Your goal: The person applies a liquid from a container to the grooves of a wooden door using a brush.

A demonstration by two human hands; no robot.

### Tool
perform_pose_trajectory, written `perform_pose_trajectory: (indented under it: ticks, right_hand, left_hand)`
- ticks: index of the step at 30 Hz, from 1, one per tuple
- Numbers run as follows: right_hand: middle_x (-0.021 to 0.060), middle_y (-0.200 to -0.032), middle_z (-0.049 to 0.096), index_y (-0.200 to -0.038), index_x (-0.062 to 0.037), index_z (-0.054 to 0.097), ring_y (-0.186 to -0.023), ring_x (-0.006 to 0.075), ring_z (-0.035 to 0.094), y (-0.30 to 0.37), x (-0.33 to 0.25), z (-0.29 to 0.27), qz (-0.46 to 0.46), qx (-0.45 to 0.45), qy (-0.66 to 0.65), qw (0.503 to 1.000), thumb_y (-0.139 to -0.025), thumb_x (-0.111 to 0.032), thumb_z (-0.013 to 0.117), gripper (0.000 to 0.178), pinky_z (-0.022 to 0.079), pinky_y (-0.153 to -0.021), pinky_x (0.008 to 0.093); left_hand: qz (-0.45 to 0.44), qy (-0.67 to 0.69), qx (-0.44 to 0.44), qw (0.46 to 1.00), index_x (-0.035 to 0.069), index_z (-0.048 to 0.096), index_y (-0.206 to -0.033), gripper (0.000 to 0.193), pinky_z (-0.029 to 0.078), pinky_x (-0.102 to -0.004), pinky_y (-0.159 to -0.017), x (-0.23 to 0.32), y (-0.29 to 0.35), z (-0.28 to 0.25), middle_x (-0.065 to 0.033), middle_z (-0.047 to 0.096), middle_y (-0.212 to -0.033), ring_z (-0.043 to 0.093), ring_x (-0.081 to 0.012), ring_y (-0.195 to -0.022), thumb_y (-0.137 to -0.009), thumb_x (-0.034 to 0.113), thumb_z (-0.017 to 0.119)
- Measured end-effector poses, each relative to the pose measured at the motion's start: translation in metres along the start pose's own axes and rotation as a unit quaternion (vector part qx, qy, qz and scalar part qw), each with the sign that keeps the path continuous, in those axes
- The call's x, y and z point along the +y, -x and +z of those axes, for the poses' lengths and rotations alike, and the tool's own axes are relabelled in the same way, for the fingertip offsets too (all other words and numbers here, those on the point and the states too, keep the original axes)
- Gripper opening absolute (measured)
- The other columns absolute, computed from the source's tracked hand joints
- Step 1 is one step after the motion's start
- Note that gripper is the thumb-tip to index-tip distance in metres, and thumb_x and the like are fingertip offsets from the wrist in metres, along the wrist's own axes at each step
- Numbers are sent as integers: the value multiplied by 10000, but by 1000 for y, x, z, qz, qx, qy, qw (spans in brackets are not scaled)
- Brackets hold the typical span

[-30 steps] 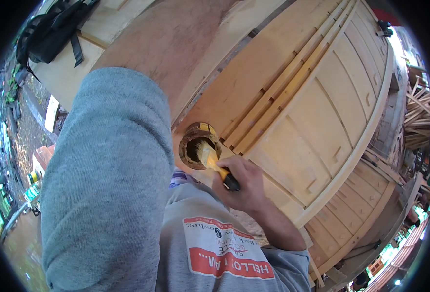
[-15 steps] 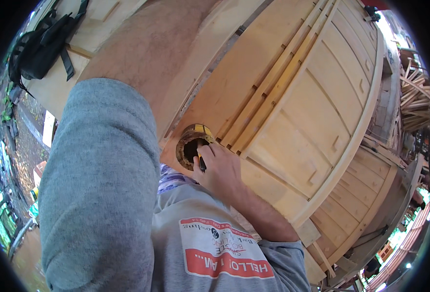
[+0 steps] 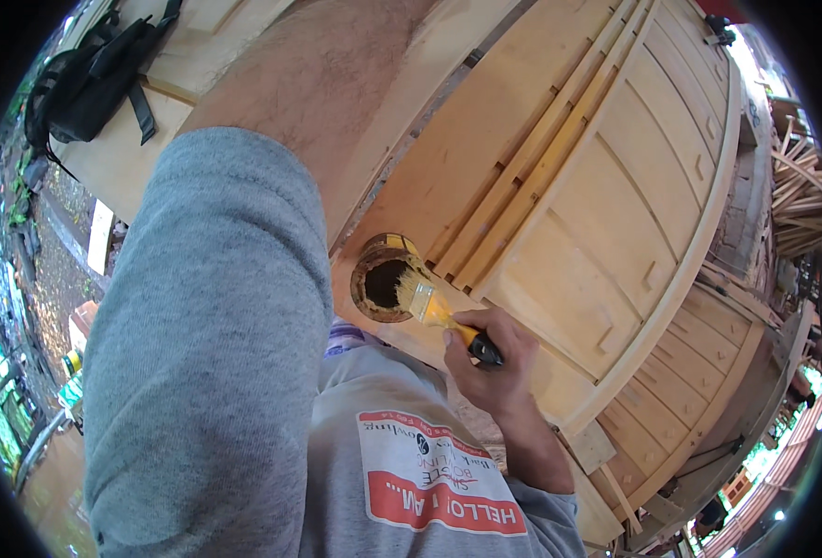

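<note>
Your right hand [image 3: 504, 358] was wrapped around the handle of a paintbrush [image 3: 437, 310], thumb on one side and fingers curled over the other, with the black butt end sticking out beside your palm. The yellow part of the handle and the metal ferrule pointed up and to the left, and the pale, splayed bristles [image 3: 413, 288] lay over the right side of the mouth of a round can [image 3: 360, 298]; whether they touched its rim you could not tell from this view. The can stood on a brown wooden board [image 3: 457, 139], close in front of your body, its rim crusted brown, its inside dark and a yellow band showing on its far side. Your left arm [image 3: 308, 102], in a grey short sleeve [image 3: 206, 316], stretched up across the view and past the upper edge, so your left hand was hidden and its grip cannot be told. Just beyond the can ran long amber wooden slats [image 3: 513, 177], and to their right lay a pale wooden panel [image 3: 597, 270] with raised strips. A black backpack [image 3: 94, 79] lay at the upper left, and a pile of wooden sticks [image 3: 801, 200] stood at the far right.
</note>
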State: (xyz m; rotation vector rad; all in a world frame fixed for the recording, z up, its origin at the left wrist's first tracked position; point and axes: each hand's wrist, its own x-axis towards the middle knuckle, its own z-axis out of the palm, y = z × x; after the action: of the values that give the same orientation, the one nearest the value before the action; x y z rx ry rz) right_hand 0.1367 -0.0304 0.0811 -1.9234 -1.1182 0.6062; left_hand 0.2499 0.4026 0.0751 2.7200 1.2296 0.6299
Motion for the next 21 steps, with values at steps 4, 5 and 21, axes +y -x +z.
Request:
perform_pose_trajectory:
  ticks: [4,5,21]
  right_hand:
    - [110,-793,681,-985,-4,710,-636,202,672,9,0,-12,21,-2,-11,1000,-794,3,799,211,522,-590,296]
    - [109,-798,684,-989,1,710,-640,195,671,11,0,-14,16,3,-9,1000,-796,7,796,211,522,-595,291]
    - [100,-882,626,-1044,2,580,-670,150,600,51,83,-67,162,182,-463,852,-919,-189,726,271,485,-595,280]
  left_hand:
    - [-3,0,-9,1000,77,624,-1356,609,331,-613,-1160,-1,1,-2,-222,530,-1425,462,-384,-1388,-836,386,693]
    - [-2,1,-9,1000,77,624,-1356,609,331,-613,-1160,0,1,-2,-222,530,-1425,462,-384,-1388,-836,386,693]
    - [-5,-34,2,999,101,637,-1349,615,348,-603,-1137,4,-1,0,-199,547,-1407,482,-368,-1366,-850,456,697]
